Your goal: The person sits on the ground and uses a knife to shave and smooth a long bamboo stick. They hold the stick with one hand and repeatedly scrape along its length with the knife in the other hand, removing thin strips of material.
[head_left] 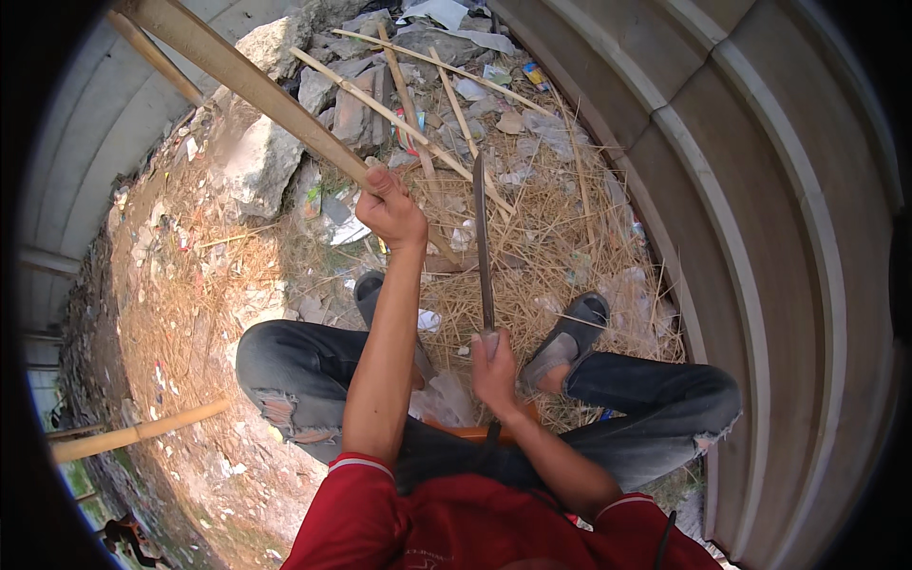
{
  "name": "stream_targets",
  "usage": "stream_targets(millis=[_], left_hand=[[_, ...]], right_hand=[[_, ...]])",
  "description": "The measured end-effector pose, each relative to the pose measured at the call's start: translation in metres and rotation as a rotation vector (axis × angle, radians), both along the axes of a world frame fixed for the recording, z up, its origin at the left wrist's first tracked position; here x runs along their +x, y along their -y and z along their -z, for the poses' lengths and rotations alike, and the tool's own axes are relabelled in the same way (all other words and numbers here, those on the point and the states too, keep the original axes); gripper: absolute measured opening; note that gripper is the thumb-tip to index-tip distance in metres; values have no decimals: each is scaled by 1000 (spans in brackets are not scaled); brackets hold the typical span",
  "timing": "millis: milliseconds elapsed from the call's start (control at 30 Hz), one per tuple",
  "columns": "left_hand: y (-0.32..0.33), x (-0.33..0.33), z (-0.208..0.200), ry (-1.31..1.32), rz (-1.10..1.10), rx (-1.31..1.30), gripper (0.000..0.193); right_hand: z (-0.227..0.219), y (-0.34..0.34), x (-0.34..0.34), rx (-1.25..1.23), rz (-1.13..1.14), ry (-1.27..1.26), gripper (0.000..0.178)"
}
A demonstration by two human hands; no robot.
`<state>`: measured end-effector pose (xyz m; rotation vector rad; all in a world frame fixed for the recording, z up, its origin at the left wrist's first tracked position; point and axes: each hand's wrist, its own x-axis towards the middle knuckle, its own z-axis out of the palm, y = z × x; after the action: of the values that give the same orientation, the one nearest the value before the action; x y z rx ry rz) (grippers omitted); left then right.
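Note:
My left hand [391,211] is closed around the lower end of a long, flat bamboo strip [266,93], which slants away to the upper left and leaves the picture. In my right hand [494,370] is the handle of a machete [484,242]. Its long, narrow dark blade points away from me, nearly straight ahead, between my feet. The blade and the held strip are apart. Beyond the blade tip, several thin pale sticks [380,109] lie crossed over each other on the ground.
Straw-like shavings [541,242] and litter cover the ground before my sandalled feet. Large rocks [261,166] and rubble lie at the far left. A ribbed metal wall [760,237] curves along my right. A bamboo pole [142,432] juts in from the left.

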<state>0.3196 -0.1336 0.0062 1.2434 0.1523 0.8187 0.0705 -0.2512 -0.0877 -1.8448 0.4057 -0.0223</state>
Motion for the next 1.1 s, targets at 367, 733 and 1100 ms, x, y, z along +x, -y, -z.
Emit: stream_targets(millis=[367, 733, 1100], left_hand=[[-14, -7, -4, -14, -21, -35, 63], [-12, -22, 11, -15, -77, -6, 66], [0, -20, 4, 3, -104, 115, 64]], right_hand=[[-87, 7, 50, 227, 149, 169, 29], [0, 14, 0, 52, -19, -151, 29], [-31, -17, 14, 336, 228, 215, 27]])
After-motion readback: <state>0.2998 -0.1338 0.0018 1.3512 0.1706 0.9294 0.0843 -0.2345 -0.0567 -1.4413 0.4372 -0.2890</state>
